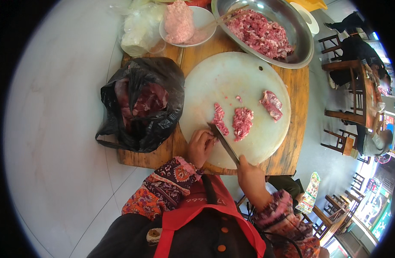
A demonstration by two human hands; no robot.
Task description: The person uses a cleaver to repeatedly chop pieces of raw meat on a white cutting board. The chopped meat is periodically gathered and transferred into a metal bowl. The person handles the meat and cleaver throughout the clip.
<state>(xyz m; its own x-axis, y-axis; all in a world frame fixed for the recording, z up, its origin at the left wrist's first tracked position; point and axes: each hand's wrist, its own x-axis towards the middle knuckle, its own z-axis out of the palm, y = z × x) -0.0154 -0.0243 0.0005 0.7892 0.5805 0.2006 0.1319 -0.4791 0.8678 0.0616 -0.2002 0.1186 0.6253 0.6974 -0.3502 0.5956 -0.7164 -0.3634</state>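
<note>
My right hand [253, 182] grips the handle of a kitchen knife [227, 145], its blade slanting toward the upper left over a round white cutting board [204, 84]. Against the blade's left side, the curled fingers of my left hand [199, 147] hold a small piece of raw meat, mostly hidden behind fingers and steel. Just beyond the blade lies a narrow row of cut meat [219, 116]. To its right sits a heap of chopped meat [242, 124]. A larger raw meat chunk [271, 105] rests near the board's right side, with small scraps farther in.
Left of the board, a black plastic bag [171, 77] holds large meat pieces. Behind are a metal basin [300, 45] of minced meat with chopsticks, a white bowl [204, 16] of pale paste and a clear bag [141, 29]. The wooden table [294, 96] ends near my apron. People sit at right.
</note>
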